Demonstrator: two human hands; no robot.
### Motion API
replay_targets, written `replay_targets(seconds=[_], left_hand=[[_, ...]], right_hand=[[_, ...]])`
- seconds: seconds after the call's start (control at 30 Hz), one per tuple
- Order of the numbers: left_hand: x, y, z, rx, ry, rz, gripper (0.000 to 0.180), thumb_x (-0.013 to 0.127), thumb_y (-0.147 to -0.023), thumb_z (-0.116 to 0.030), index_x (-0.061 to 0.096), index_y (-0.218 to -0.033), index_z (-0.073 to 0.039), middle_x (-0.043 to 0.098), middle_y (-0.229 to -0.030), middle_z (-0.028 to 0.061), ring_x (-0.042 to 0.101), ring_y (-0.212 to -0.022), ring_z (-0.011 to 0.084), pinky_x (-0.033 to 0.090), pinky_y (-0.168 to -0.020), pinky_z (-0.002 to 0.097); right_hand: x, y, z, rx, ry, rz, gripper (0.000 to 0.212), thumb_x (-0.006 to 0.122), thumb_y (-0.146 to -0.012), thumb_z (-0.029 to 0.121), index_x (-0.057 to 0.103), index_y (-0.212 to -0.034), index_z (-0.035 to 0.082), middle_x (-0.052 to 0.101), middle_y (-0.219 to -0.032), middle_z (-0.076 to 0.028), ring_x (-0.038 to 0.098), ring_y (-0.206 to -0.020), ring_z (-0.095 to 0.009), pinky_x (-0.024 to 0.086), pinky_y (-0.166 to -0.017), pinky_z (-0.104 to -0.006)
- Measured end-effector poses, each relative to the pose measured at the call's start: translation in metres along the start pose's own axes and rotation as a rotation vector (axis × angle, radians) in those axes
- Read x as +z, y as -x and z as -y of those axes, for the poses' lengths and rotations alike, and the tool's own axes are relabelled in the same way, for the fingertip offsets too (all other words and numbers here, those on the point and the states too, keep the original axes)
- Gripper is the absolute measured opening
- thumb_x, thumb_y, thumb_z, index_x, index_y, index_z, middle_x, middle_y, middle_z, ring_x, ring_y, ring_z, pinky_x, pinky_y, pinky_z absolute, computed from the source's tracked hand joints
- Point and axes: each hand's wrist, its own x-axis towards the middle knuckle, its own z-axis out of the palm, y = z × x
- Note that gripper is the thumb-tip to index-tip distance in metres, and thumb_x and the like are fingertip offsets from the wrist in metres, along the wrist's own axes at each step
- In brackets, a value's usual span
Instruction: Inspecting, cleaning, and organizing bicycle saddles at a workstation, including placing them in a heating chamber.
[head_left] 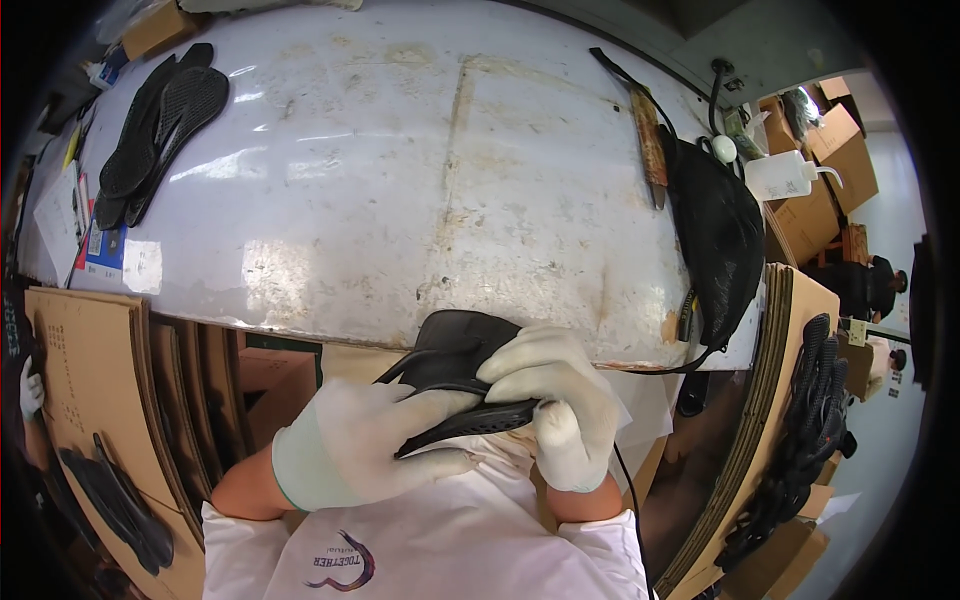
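Note:
Close in front of my chest, at the near edge of the table, I hold black rubber flip-flops (455, 335). My left hand (350, 440), in a white glove, is closed on them from the left, its fingers reaching between the layers. On the other side my right hand (560, 395), also gloved, grips them with its fingers over the top and its thumb near the lower edge. One dark sole with a dotted surface (480, 422) shows below. The gloves hide part of the flip-flops, so I cannot tell how the layers join.
Black flip-flops (165, 130) lie at the table's far left. To the right are a worn brown-handled tool (648, 140), a black cloth-like bag (715, 235) and a white squeeze bottle (783, 176). More black footwear (795, 440) rests on cardboard. Another person's gloved hand (32, 388) shows far left.

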Motion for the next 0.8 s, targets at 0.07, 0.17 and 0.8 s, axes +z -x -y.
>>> replay_targets(seconds=[0.07,0.17,0.8], left_hand=[[-0.001,-0.002,-0.003,-0.032,-0.066,0.064,0.047,0.081,-0.09,-0.042,0.074,-0.123,-0.01,0.069,-0.073,0.011,0.07,-0.062,0.0283,0.053,-0.053,0.0384],[0.003,-0.003,-0.004,-0.025,-0.066,0.024,0.045,0.081,-0.09,-0.041,0.074,-0.121,-0.01,0.068,-0.072,0.0107,0.07,-0.062,0.028,0.053,-0.053,0.0385],[-0.009,-0.007,-0.003,0.002,-0.094,0.108,0.04,0.077,-0.092,-0.038,0.072,-0.122,-0.012,0.067,-0.071,0.0089,0.068,-0.058,0.0275,0.052,-0.051,0.0379]], right_hand=[[0.0,-0.001,0.0,0.005,0.039,-0.003,0.03,0.062,-0.097,0.03,0.073,-0.092,0.002,0.074,-0.099,-0.013,0.061,-0.089,-0.031,0.049,-0.09,-0.0432],[0.006,-0.001,0.001,0.007,0.087,-0.062,0.018,0.068,-0.094,0.019,0.072,-0.087,0.004,0.074,-0.09,-0.009,0.06,-0.083,-0.027,0.05,-0.083,-0.0403],[-0.007,-0.012,-0.005,-0.113,0.131,0.099,0.046,0.102,-0.059,0.024,0.075,-0.09,0.004,0.076,-0.093,-0.01,0.068,-0.078,-0.023,0.048,-0.072,-0.0357]])
